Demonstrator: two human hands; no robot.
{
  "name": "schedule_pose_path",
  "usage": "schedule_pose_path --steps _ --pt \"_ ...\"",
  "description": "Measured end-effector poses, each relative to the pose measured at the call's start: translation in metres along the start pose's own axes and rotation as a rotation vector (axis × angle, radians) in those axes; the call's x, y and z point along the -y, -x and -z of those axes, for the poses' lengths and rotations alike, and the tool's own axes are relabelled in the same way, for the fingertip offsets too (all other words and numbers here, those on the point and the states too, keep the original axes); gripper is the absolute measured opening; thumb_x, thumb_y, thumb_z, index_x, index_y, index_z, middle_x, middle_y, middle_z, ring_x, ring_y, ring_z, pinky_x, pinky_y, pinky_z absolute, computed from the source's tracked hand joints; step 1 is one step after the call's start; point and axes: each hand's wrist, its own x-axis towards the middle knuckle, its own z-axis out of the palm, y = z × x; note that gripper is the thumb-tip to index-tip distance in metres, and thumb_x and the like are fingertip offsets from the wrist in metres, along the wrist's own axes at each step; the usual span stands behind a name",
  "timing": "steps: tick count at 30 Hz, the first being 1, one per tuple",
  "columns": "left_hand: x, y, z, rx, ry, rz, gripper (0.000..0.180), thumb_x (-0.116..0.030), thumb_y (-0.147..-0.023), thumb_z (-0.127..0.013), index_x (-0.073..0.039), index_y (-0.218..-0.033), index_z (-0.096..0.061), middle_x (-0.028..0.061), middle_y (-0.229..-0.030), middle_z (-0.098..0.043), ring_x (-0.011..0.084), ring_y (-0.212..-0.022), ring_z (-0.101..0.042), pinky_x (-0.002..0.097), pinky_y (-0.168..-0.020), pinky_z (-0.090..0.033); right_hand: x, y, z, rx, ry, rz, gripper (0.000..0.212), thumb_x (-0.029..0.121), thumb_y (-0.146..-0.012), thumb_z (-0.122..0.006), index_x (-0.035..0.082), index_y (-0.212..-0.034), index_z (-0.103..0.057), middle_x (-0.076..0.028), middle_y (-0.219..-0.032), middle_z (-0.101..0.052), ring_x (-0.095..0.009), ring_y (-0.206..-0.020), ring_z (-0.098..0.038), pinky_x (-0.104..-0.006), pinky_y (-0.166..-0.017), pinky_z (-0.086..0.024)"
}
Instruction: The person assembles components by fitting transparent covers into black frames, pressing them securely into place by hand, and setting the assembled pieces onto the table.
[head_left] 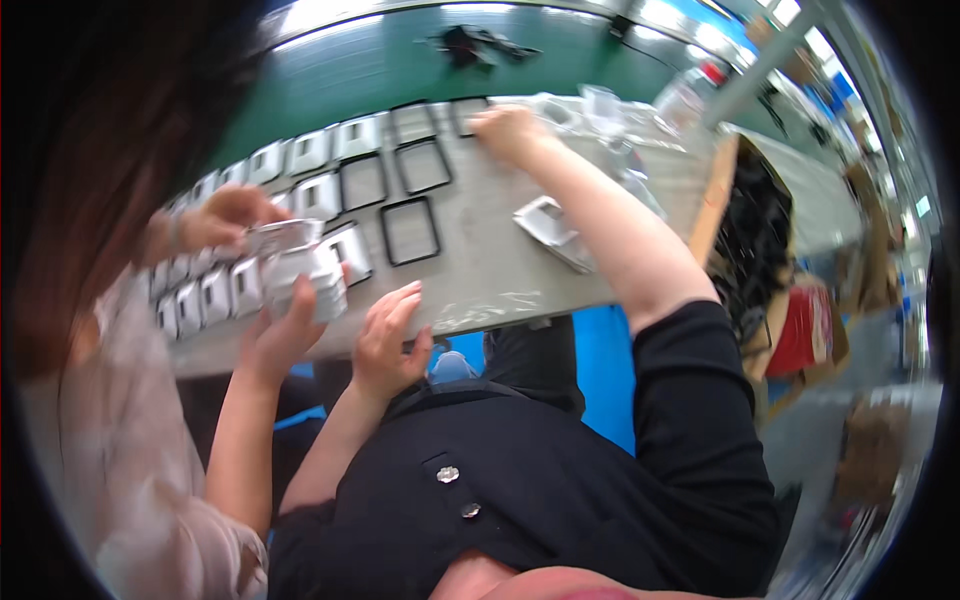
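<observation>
My right hand (510,135) reaches to the far side of the table, fingers closed at the right edge of a thin black rectangular frame (454,118). Near the front edge, my left hand (385,345) hovers palm down and holds nothing, its fingers stretched and thumb apart. Just beyond it lies another black frame (415,260), and further frames form rows with it. Several frames to the left hold white rectangular pieces (310,150). A small stack of white pieces (550,228) rests beneath my right forearm.
At my left, a co-worker's hands hold a stack of white pieces (300,275) over the rows. A cardboard box (712,215) of black parts stands at the right. Clear plastic bags (605,115) and a red-capped bottle (685,95) sit at the far right.
</observation>
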Motion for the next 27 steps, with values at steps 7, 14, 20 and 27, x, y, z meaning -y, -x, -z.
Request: schedule_pose_path --steps 7,14,20,27 --pt "0.0 0.005 0.006 0.046 -0.079 0.101 0.044 0.001 -0.078 -0.066 0.001 -0.12 -0.056 0.0219 -0.124 -0.063 0.0368 -0.114 -0.062 0.0429 -0.099 -0.049 -0.018 0.038 0.093 -0.016 -0.428 -0.028 0.028 0.026 -0.096 -0.05 0.006 -0.104 -0.068 -0.016 -0.109 -0.07 -0.032 -0.105 -0.066 -0.0425 -0.092 -0.052" --pt "-0.016 -0.015 -0.003 0.037 -0.029 0.106 0.028 0.001 -0.079 -0.065 -0.002 -0.106 -0.063 0.0177 -0.123 -0.064 0.0356 -0.114 -0.061 0.0433 -0.097 -0.049 -0.162 0.279 0.095 0.219 -0.341 -0.439 0.03 0.019 -0.086 -0.064 0.004 -0.111 -0.07 -0.017 -0.082 -0.07 -0.024 -0.079 -0.07 -0.0388 -0.074 -0.053" --pt "-0.023 -0.007 -0.016 0.11 0.008 0.115 0.024 0.004 -0.079 -0.064 -0.003 -0.102 -0.064 0.0146 -0.121 -0.065 0.0318 -0.111 -0.063 0.0398 -0.093 -0.052 -0.112 0.358 0.074 0.095 -0.796 -0.674 0.096 0.015 -0.075 -0.076 0.019 -0.154 -0.021 -0.027 -0.134 -0.052 -0.036 -0.123 -0.055 -0.0409 -0.106 -0.043" --pt "-0.035 -0.012 -0.022 0.11 0.009 0.095 0.015 0.003 -0.084 -0.064 -0.003 -0.098 -0.064 0.0138 -0.116 -0.067 0.0294 -0.105 -0.066 0.0375 -0.088 -0.054 -0.096 0.36 0.063 0.433 -0.599 -0.703 0.104 0.023 -0.062 -0.085 0.003 -0.149 -0.032 -0.025 -0.135 -0.054 -0.036 -0.127 -0.052 -0.0372 -0.108 -0.043"
